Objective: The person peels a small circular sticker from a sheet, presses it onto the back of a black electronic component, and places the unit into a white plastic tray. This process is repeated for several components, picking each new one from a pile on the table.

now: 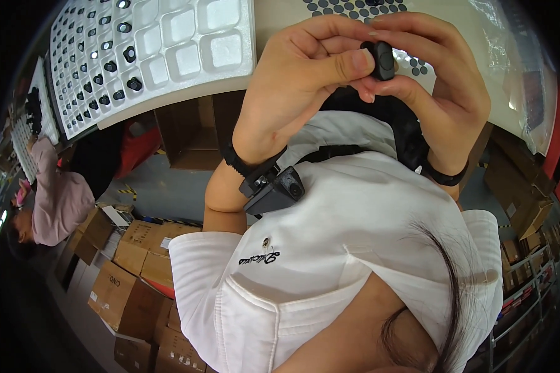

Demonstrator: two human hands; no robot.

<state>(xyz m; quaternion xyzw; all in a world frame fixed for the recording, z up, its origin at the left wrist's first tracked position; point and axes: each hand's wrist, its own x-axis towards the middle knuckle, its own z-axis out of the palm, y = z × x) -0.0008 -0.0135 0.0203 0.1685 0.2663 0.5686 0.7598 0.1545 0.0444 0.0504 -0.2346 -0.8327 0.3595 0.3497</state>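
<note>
Both hands meet above the near side of the table, around a small black rounded piece [385, 61] with an oval face. My left hand [286, 78] pinches it from the left, thumb stretched along its side. From the right, my right hand [451, 78] grips the same piece between thumb and fingertips, its other fingers curled. Part of the piece is hidden behind the fingers, and its exact kind cannot be made out. To the left lies a white foam tray [223, 53] with square pockets. Small black rounded parts [129, 55] fill many of its left pockets; several pockets at its right hold nothing.
Grey round discs [354, 9] lie in rows on the table beyond my hands. Clear plastic [510, 56] covers the table's right side. Cardboard boxes [121, 292] stand on the floor at left. A person in a pink top [59, 193] works at far left.
</note>
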